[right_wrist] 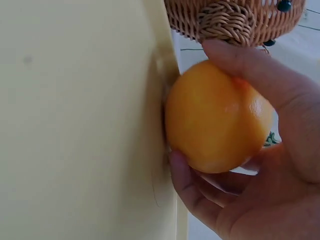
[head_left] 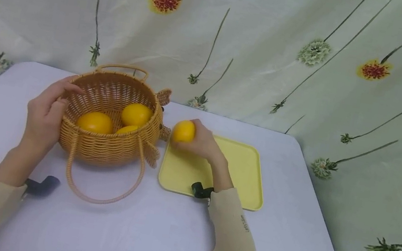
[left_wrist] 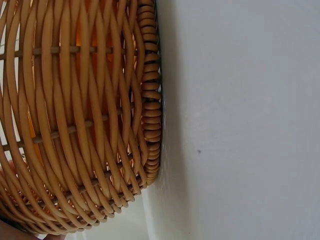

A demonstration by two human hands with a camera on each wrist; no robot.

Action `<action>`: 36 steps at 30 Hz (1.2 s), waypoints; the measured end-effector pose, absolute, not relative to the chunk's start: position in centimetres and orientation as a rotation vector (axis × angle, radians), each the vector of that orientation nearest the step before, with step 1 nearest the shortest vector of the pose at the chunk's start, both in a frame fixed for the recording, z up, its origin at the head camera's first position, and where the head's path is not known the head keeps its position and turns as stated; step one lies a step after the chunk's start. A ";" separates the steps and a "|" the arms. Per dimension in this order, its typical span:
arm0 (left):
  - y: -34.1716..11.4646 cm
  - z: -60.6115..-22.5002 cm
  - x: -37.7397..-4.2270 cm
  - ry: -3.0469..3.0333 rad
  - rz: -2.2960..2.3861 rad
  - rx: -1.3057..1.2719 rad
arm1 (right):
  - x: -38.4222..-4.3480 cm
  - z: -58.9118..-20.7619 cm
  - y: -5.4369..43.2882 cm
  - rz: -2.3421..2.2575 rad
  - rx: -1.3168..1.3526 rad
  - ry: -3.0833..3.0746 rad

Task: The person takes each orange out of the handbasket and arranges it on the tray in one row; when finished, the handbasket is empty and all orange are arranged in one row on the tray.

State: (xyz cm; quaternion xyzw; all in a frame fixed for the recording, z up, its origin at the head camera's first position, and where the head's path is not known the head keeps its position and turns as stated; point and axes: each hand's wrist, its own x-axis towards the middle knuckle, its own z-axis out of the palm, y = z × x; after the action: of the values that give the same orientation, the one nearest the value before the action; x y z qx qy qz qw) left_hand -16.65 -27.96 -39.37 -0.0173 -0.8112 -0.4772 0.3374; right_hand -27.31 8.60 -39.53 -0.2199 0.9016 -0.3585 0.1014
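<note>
Fingers and thumb of the right hand are curled round an orange, held over the left edge of a yellow tray; whether the fruit touches the tray cannot be told. Just left of the orange stands a wicker basket, upright, with three more oranges resting inside, one partly hidden by the near rim. The left hand grips the basket's left rim, fingers over the edge and thumb on the outside. The back handle stands raised; the front handle hangs down over the near side. A braided knob projects from the basket toward the tray. Beige sleeves cover both forearms. Basket and tray rest on a white tablecloth; a pale curtain printed with flowers forms the background.
</note>
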 end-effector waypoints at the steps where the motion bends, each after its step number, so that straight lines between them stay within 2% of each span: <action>1: -28.0 -39.4 -16.7 -2.112 -1.244 -0.045 | -27.3 -39.6 8.5 -1.065 -0.635 2.682; 22: -27.9 -39.2 -16.3 -2.118 -1.229 -0.037 | -26.7 -38.1 8.8 -0.937 -0.562 2.683; 31: -28.0 -39.2 -16.4 -2.095 -1.238 -0.067 | -26.2 -36.0 10.0 -1.094 -0.439 2.659; 36: -27.9 -39.2 -16.3 -2.096 -1.245 -0.054 | -25.8 -35.1 9.9 -1.181 -0.490 2.692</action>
State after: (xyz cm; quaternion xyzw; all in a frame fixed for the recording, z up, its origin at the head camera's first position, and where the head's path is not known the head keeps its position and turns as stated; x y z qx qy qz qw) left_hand -16.30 -27.90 -39.22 -0.0208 -0.8071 -0.4792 0.3443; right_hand -25.79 9.95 -35.14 -0.1639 0.9003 -0.3950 0.0809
